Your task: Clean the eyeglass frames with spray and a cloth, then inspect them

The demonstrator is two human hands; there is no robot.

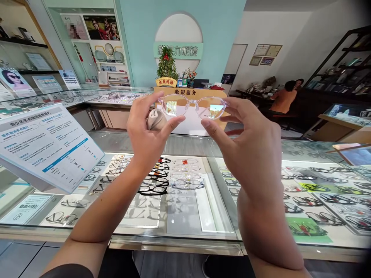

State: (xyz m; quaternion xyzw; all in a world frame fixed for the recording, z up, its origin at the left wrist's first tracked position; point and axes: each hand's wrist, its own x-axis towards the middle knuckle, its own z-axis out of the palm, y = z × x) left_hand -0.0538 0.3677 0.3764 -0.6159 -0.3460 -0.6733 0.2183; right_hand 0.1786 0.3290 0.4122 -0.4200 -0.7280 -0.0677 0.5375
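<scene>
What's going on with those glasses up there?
Somebody is holding up clear-framed glasses, one side in the left hand and the other in the right hand. The left hand also holds what looks like a bunched-up cloth. Below is a glass display case, where lots of other pairs are laid out.

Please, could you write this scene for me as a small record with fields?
Place: eyeglasses shop
Held item: clear glasses, raised above the counter
Left hand: fingers at one end of the frame; also holds a folded beige cloth
Right hand: fingers at the other end
Lens lettering: on the lens nearer the right hand, not fully readable
Counter contents: rows of eyeglasses under glass
Person's left: tilted printed sign
Background: cashier desk, green plant, person in orange
</scene>
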